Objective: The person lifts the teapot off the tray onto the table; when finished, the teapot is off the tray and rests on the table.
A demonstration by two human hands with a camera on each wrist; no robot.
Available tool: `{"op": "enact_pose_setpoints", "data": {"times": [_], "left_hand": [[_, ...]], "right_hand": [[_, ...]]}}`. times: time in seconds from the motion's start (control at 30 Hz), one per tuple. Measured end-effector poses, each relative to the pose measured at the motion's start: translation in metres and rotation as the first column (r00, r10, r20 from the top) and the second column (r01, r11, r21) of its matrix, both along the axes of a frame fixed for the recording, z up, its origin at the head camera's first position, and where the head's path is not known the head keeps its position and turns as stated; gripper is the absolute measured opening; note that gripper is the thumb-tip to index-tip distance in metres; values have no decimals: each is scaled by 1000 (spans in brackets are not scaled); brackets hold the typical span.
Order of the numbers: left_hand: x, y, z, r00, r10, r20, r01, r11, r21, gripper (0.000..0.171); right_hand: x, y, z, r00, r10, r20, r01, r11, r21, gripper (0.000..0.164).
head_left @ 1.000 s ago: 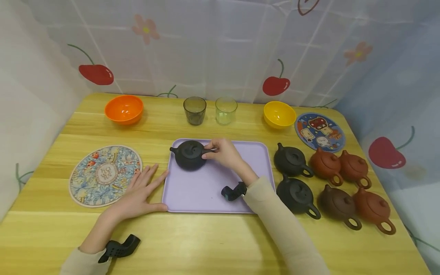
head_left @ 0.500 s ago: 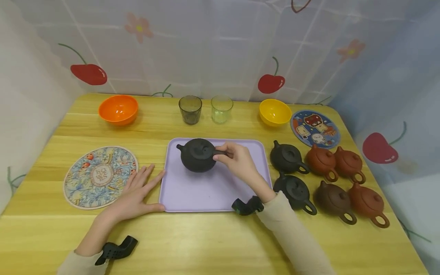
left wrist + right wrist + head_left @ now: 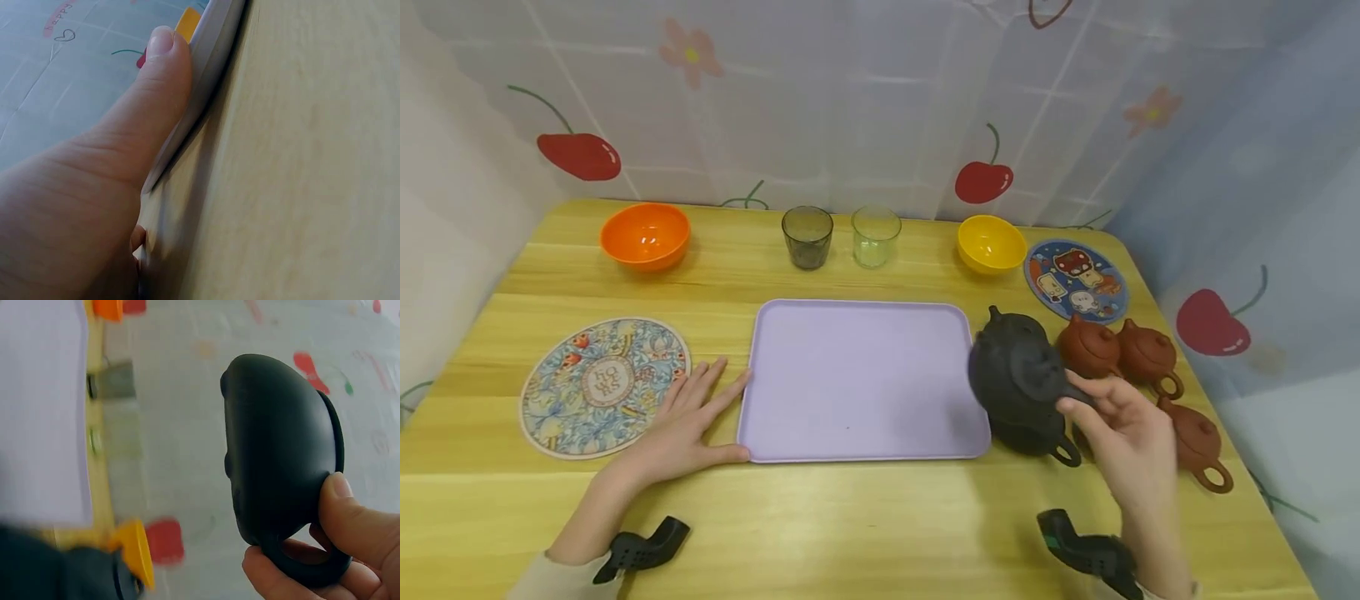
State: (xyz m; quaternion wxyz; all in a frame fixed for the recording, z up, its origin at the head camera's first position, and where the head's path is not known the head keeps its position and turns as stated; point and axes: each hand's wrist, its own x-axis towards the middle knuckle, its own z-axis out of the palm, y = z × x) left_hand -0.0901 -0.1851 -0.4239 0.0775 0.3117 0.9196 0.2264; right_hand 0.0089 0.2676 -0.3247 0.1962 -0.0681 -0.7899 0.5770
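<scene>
In the head view my right hand (image 3: 1131, 446) grips a black teapot (image 3: 1015, 367) by its handle. That teapot is held up off the table, over two other black teapots at the tray's right side, and partly hides them. The right wrist view shows the thumb and fingers around the handle of the held teapot (image 3: 281, 450). My left hand (image 3: 673, 437) lies with spread fingers at the left edge of the lilac tray (image 3: 861, 379), its thumb touching the near left corner. In the left wrist view the thumb (image 3: 147, 100) rests against the tray's rim.
Reddish-brown teapots (image 3: 1195, 442) stand at the right. Along the back are an orange bowl (image 3: 646, 237), a grey glass (image 3: 807, 237), a greenish glass (image 3: 876, 237) and a yellow bowl (image 3: 992, 244). Round mats lie at left (image 3: 606, 387) and far right (image 3: 1077, 281).
My right hand has lifted the black teapot from the tray and carried it right, over the other black teapots. The left hand has stayed at the tray's edge.
</scene>
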Motion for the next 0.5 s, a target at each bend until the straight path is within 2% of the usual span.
{"op": "enact_pose_setpoints", "data": {"times": [0.03, 0.1, 0.13, 0.17, 0.23, 0.27, 0.3, 0.33, 0.37, 0.4, 0.43, 0.47, 0.5], "left_hand": [[0, 0, 0, 1000, -2, 0, 2, 1000, -1, 91], [0, 1, 1, 1000, -5, 1, 5, 1000, -5, 91], [0, 1, 2, 1000, -6, 3, 6, 1000, -6, 91], [0, 1, 3, 1000, -5, 6, 5, 1000, -5, 91], [0, 2, 4, 1000, -4, 9, 4, 1000, -6, 90], [0, 2, 5, 1000, -3, 13, 3, 1000, -7, 90], [0, 2, 5, 1000, -3, 15, 3, 1000, -6, 90], [0, 2, 5, 1000, -2, 16, 2, 1000, -5, 90], [0, 2, 5, 1000, -2, 18, 2, 1000, -5, 90], [0, 2, 5, 1000, -1, 17, 1, 1000, -6, 90], [0, 1, 5, 1000, 0, 18, 0, 1000, -6, 90], [0, 1, 5, 1000, 0, 19, 0, 1000, -6, 90], [-1, 1, 5, 1000, 1, 18, 0, 1000, -6, 90]], "right_hand": [[10, 12, -4, 999, -19, -46, 16, 998, -68, 28], [30, 15, 7, 984, -178, 3, 177, 977, -118, 28], [39, 21, 6, 971, -237, 7, 235, 961, -145, 29], [47, 26, 4, 948, -316, 36, 317, 935, -157, 29], [63, 38, 1, 884, -451, 124, 463, 880, -103, 29], [72, 42, 2, 829, -526, 191, 547, 833, -81, 30], [81, 50, -2, 794, -566, 222, 591, 805, -60, 32], [92, 64, -11, 787, -581, 209, 606, 791, -82, 33], [101, 74, -16, 768, -599, 228, 630, 770, -101, 35], [113, 90, -23, 811, -541, 221, 575, 808, -132, 40], [119, 100, -35, 804, -582, 123, 594, 771, -229, 46], [125, 108, -42, 791, -608, 63, 599, 749, -283, 50], [133, 116, -47, 799, -600, 36, 590, 772, -235, 47]]}}
